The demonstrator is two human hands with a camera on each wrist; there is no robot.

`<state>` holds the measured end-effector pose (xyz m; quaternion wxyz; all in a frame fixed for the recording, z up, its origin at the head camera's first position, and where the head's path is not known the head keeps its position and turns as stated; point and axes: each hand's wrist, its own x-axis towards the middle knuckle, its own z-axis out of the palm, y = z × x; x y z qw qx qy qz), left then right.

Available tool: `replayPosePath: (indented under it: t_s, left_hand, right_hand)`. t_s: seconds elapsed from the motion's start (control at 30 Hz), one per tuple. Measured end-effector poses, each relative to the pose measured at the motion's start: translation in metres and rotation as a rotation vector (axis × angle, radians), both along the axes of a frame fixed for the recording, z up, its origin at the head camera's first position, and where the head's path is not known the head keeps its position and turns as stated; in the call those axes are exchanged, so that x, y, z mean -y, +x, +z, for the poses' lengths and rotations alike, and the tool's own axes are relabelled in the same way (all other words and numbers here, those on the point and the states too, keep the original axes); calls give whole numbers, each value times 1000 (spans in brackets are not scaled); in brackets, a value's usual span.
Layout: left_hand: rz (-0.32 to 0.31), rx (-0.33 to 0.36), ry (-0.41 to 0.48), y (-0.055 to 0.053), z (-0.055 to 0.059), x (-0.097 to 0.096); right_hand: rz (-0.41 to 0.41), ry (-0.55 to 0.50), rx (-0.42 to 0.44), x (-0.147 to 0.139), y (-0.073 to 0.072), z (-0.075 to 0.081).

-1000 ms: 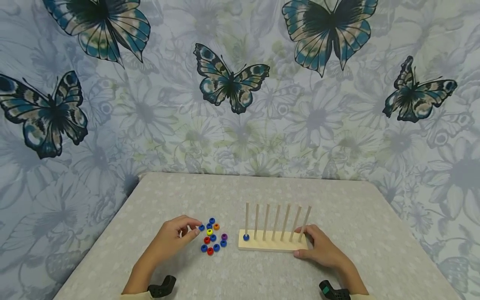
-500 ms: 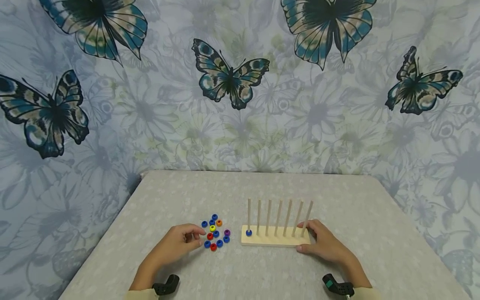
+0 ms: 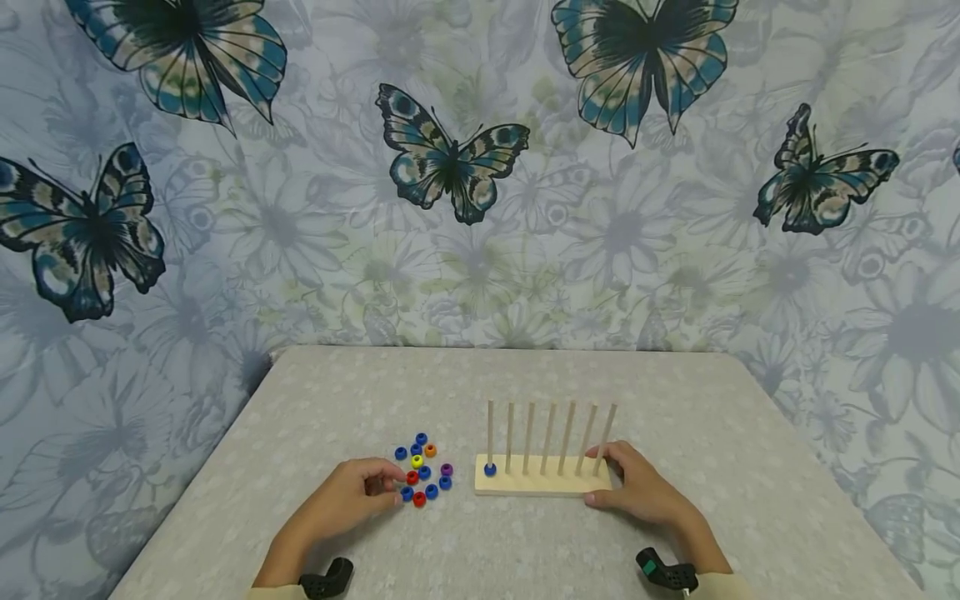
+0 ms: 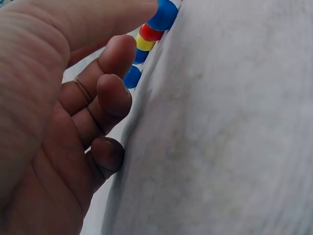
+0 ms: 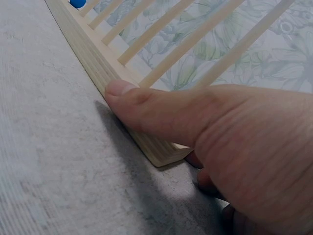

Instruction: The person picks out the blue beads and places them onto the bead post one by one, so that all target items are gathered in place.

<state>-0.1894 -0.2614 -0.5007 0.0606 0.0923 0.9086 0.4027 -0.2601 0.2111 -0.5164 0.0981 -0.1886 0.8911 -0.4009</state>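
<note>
Well, the blue bead just beyond the thumb of the left hand looks light, hard and slick, best pinched across its sides. Thumb and forefinger stand apart, nothing visibly between them; whether they touch it I can't tell. A red bead lies by the forefinger. The right hand grips the stiff-looking pegged board between thumb and fingers.

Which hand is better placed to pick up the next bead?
Probably the left hand: it is just beside the loose beads. The right hand grips the end of the pegged wooden board farthest from them, so reaching over would likely mean letting go of the board.
</note>
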Motion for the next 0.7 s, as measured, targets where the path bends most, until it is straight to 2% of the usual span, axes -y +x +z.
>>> replayPosePath:
  t_s: [0.3,0.7]
  left_hand:
    - [-21,44,37,-1,-1,-3]
    - [-20,30,-1,1,2,-7]
  right_hand:
    - [-5,11,0,0,0,2]
    - [-11,1,7,1,0,1]
